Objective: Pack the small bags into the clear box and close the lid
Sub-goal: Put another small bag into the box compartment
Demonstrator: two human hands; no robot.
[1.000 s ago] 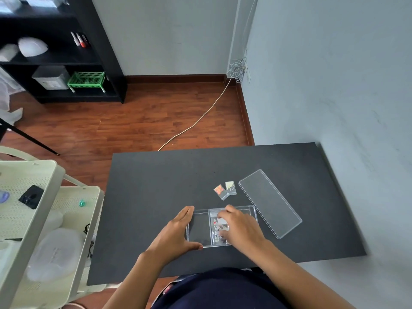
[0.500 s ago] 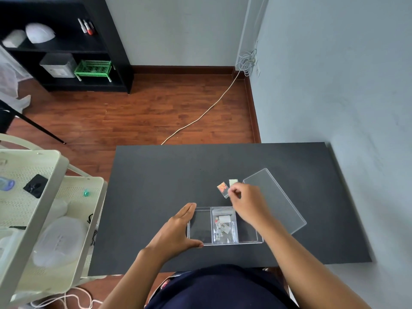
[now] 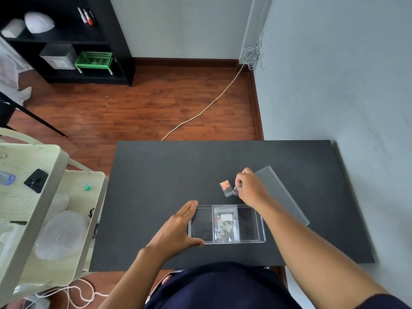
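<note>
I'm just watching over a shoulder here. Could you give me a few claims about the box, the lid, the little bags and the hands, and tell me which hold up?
1. The clear box has its lid on. False: the lid lies flat on the black table, behind and to the right of the box.
2. Bags already lie in the box's middle compartment. True: the packed bags are there; the two outer compartments look empty.
3. The left hand is lifting a bag. False: it rests against the box's left end.
4. The right hand pinches a small bag beyond the box. True.
5. The orange-speckled bag lies on the table outside the box. True.
</note>
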